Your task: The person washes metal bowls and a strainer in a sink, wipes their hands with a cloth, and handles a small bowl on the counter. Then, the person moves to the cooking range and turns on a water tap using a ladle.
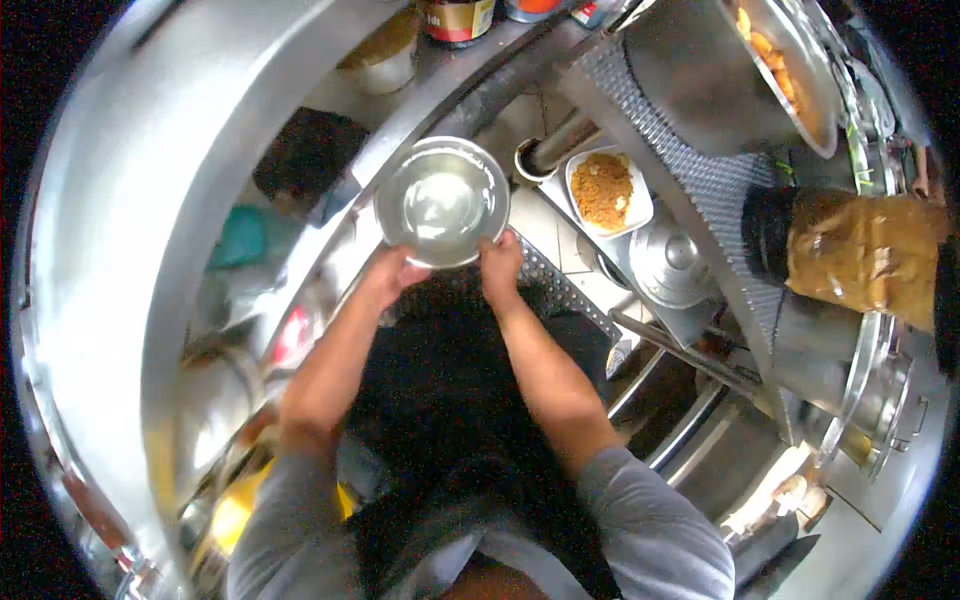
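1. Held item: a round steel bowl (443, 205), up in front of the person's body, its open mouth toward the head camera. The inside is shiny with bright reflections; I cannot tell whether there is clear liquid in it.
2. Left hand (393, 274): fingers closed on the near rim of the bowl, on its left part.
3. Right hand (501, 266): fingers closed on the near rim, on its right part. The two hands are apart, a stretch of bare rim between them.
4. Person: grey sleeves (655, 522) ending near the elbows, forearms bare, dark clothing (475, 385) over the front of the body.
5. To the right of the bowl, I note a white dish (640, 213) heaped with a brown, crumbly food (602, 190). It sits on a narrow metal counter (688, 322).
6. Just beside the dish, on the same counter: a round metal lid (676, 258) with a central knob.
7. Further right, on a textured grey shelf (705, 165), stands a deep steel pot (690, 85) containing orange pieces (768, 58). A brown-wrapped object (860, 252) is near it; contents hidden.
8. Beyond the bowl, at the far edge of view: a dark jar (458, 22) with a red and gold label, and a pale tub (388, 72) near it.
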The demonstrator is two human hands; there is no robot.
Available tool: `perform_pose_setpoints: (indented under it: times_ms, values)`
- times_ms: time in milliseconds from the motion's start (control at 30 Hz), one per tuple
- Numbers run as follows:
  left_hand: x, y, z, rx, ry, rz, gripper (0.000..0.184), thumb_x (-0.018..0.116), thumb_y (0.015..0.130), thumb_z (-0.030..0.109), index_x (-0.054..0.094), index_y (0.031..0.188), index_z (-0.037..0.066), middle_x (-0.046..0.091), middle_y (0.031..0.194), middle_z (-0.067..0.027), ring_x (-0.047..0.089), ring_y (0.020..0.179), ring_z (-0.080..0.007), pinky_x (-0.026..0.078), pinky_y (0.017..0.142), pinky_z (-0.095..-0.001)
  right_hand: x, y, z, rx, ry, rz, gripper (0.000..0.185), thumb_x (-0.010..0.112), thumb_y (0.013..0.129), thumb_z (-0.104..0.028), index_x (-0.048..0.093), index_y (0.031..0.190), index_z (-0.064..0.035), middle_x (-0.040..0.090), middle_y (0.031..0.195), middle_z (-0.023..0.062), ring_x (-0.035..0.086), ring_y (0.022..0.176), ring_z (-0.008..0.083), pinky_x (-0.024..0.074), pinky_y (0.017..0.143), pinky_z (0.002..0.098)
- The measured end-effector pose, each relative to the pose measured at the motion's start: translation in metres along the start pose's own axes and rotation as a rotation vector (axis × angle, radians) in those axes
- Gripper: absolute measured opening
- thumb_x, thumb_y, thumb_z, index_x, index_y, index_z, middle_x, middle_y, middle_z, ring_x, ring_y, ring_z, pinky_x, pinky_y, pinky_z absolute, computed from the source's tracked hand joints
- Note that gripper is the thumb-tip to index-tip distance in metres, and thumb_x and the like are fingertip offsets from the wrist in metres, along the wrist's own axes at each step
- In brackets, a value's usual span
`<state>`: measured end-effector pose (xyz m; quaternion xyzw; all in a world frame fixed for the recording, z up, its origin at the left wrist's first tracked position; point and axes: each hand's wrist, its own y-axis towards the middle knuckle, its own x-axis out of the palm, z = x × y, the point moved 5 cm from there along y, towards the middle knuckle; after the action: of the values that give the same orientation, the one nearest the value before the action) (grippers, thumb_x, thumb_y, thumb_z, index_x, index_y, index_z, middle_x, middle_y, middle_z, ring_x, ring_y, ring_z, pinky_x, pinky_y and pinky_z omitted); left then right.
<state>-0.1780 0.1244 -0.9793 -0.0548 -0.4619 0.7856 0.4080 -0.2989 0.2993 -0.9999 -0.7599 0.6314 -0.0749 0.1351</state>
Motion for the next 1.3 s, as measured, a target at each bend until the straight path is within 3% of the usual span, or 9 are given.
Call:
perform_pose_setpoints:
  times_ms: [133,200,300,400,667,767,867,933,1300]
  values:
    - [-0.002,-0.057,-0.027,-0.082,-0.024,0.009,0.031,0.056,0.088,0.016,0.052,0.114,-0.002,0.068,0.094,-0.017,0.068,0.079,-0.0263,0.059,0.073,-0.0397,-0.034,-0.052,-0.017,0.117,-0.121,0.038,0.018,0.056,0.078,0.004,0.063,0.094,0.0017,0.064,0.082,0.0026,0.057,0.072,0.0114,0.0454,0.066,0.0289]
    - [0.003,-0.087,-0.04,-0.181,0.007,-0.102,0.04,0.056,0.093,0.023,0.05,0.125,0.001,0.062,0.113,-0.0155,0.065,0.094,-0.0258,0.056,0.083,-0.0426,-0.05,-0.077,-0.026,0.143,-0.134,0.037,0.019,0.057,0.077,0.004,0.062,0.095,0.0021,0.063,0.08,0.0024,0.056,0.07,0.0111,0.0453,0.063,0.0273]
    - [0.029,-0.152,-0.032,-0.204,0.063,-0.117,0.04,0.058,0.092,0.025,0.051,0.122,0.0,0.064,0.105,-0.0138,0.065,0.086,-0.0235,0.057,0.078,-0.0385,-0.076,-0.135,-0.078,0.299,0.224,0.09,0.017,0.056,0.077,0.006,0.06,0.092,0.0003,0.058,0.074,0.0004,0.052,0.062,0.0088,0.0401,0.05,0.0228]
    - [0.063,-0.23,-0.013,-0.224,0.051,-0.139,0.039,0.058,0.092,0.024,0.051,0.122,0.0,0.065,0.099,-0.0125,0.066,0.08,-0.0222,0.058,0.073,-0.0363,-0.111,-0.183,-0.119,0.341,0.166,0.083,0.014,0.059,0.076,0.004,0.062,0.089,-0.0002,0.062,0.078,0.0016,0.055,0.067,0.0094,0.0446,0.058,0.0255]
    - [0.157,-0.41,0.038,-0.303,0.172,-0.23,0.048,0.06,0.09,0.026,0.046,0.126,-0.002,0.062,0.112,-0.0168,0.067,0.088,-0.0304,0.057,0.076,-0.0441,-0.205,-0.294,-0.317,0.323,0.048,0.167,0.021,0.061,0.075,0.001,0.065,0.096,0.0029,0.066,0.083,0.0029,0.058,0.073,0.0102,0.0472,0.068,0.0264]
    - [0.187,-0.465,0.052,-0.356,0.354,-0.236,0.056,0.061,0.089,0.036,0.043,0.13,0.002,0.063,0.108,-0.0125,0.066,0.083,-0.0252,0.056,0.07,-0.0352,-0.242,-0.331,-0.365,0.305,0.068,0.266,0.018,0.058,0.075,0.004,0.063,0.091,-0.0015,0.059,0.072,-0.0011,0.05,0.056,0.0062,0.0372,0.048,0.0218]
    - [0.212,-0.492,0.085,-0.167,0.715,-0.451,0.066,0.058,0.088,0.053,0.047,0.128,0.002,0.064,0.106,-0.0107,0.065,0.086,-0.0226,0.052,0.067,-0.0315,-0.281,-0.363,-0.406,0.346,0.184,0.312,0.018,0.059,0.075,0.007,0.064,0.091,0.0026,0.064,0.081,0.0015,0.057,0.071,0.0094,0.0453,0.067,0.0251]
    - [0.224,-0.501,0.104,-0.223,1.153,-0.652,0.074,0.053,0.086,0.066,0.051,0.126,0.003,0.065,0.102,-0.0082,0.064,0.087,-0.0188,0.049,0.067,-0.0299,-0.299,-0.381,-0.43,0.343,0.173,0.363,0.017,0.058,0.074,0.007,0.064,0.089,0.0026,0.064,0.081,0.0018,0.057,0.07,0.0096,0.0452,0.066,0.0252]
    - [0.331,-0.484,0.127,-0.125,0.828,-0.779,0.037,0.035,0.103,0.041,0.054,0.099,0.01,0.065,0.091,-0.0055,0.065,0.078,-0.0166,0.049,0.071,-0.0305,-0.36,-0.424,-0.478,0.245,0.355,0.721,0.015,0.054,0.072,0.011,0.056,0.08,-0.0012,0.062,0.077,0.0045,0.056,0.064,0.0124,0.0468,0.063,0.0273]
